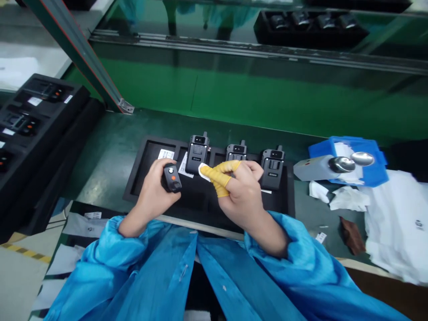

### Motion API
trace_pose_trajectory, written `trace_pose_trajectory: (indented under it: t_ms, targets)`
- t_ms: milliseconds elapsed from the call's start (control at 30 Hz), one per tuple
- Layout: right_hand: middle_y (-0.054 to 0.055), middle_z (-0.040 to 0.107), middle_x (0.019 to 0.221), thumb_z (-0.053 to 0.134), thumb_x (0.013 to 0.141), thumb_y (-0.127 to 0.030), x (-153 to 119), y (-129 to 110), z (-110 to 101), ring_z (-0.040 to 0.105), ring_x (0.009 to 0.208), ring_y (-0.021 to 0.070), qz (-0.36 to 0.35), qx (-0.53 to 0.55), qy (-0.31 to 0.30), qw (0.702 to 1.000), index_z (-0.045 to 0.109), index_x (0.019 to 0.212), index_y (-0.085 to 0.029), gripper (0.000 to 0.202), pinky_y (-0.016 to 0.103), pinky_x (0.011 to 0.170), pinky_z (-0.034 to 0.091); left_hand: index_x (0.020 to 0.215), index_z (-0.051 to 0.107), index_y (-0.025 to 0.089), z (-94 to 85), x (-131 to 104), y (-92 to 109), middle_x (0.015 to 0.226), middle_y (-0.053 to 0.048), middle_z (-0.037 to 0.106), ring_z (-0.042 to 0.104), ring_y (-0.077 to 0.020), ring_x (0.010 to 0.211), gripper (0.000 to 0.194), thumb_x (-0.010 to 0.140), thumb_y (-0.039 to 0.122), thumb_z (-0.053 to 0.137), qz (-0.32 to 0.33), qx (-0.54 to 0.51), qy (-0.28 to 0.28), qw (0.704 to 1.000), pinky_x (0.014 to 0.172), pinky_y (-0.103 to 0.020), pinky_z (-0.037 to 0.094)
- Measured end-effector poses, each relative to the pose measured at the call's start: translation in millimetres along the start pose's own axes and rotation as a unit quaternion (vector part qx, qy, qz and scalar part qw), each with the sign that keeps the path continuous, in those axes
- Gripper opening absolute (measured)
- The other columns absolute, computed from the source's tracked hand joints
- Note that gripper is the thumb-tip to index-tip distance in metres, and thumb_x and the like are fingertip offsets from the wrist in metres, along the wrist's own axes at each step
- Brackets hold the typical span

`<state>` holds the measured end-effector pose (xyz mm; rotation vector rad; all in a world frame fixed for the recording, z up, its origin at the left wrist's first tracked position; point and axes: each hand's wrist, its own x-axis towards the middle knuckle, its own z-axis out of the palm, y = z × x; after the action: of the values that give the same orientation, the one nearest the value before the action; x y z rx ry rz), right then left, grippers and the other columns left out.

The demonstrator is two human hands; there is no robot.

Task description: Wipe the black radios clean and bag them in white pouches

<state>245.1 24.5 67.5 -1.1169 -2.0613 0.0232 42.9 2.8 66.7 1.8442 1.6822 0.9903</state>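
My left hand (154, 194) is closed around a black handheld radio (172, 178), whose end with an orange button faces up at me. Yellow finger cots cover several fingers of my right hand (242, 187), which pinches a small white wipe (204, 171). The wipe is a short way to the right of the held radio, apart from it. Below both hands lies a black foam tray (136, 177) with compartments. Three more radios rest in it: one at the middle (197, 154), one partly behind my right hand (236, 151), and one at the right (272, 168).
A white bottle (312, 167) with a metal top leans by a blue bin (379, 171) at right. Crumpled wipes (349, 198), a brown scrap (352, 235) and white bags (396, 223) lie nearby. Stacked foam trays (78, 96) with radios stand at left, beside a metal post (96, 67).
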Motion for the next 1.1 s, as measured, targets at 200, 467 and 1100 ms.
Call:
trace_pose_trajectory:
  t_ms: [200, 467, 1100]
  targets:
    - [0.000, 0.062, 0.083, 0.049, 0.082, -0.007, 12.8, -26.2, 17.8, 0.054, 0.080, 0.0118, -0.042, 0.018, -0.034, 0.998, 0.072, 0.096, -0.027, 0.034, 0.036, 0.087, 0.031, 0.108, 0.050, 0.022, 1.2, -4.0, 0.3, 0.105, -0.002, 0.061, 0.061, -0.0199, 0.097, 0.054, 0.058, 0.004, 0.060, 0.022, -0.050, -0.024, 0.998, 0.085, -0.035, 0.051]
    - [-0.003, 0.062, 0.075, 0.047, 0.080, -0.004, 20.8, -34.6, 23.1, 0.049, 0.080, 0.0127, -0.121, -0.029, -0.034, 0.992, 0.073, 0.087, -0.028, 0.036, 0.039, 0.090, 0.024, 0.106, 0.051, 0.023, -2.1, -1.5, -1.9, 0.103, -0.002, 0.061, 0.061, -0.0200, 0.096, 0.053, 0.058, 0.003, 0.062, 0.027, -0.067, -0.036, 0.997, 0.085, -0.036, 0.052]
    - [-0.005, 0.064, 0.084, 0.049, 0.082, -0.008, 23.8, -27.9, 19.0, 0.049, 0.083, 0.0118, -0.092, -0.021, -0.070, 0.993, 0.071, 0.095, -0.038, 0.039, 0.041, 0.092, 0.024, 0.106, 0.051, 0.024, -4.0, -2.3, -2.3, 0.105, -0.002, 0.062, 0.062, -0.0224, 0.099, 0.052, 0.059, 0.005, 0.061, 0.030, -0.056, -0.043, 0.997, 0.086, -0.039, 0.052]
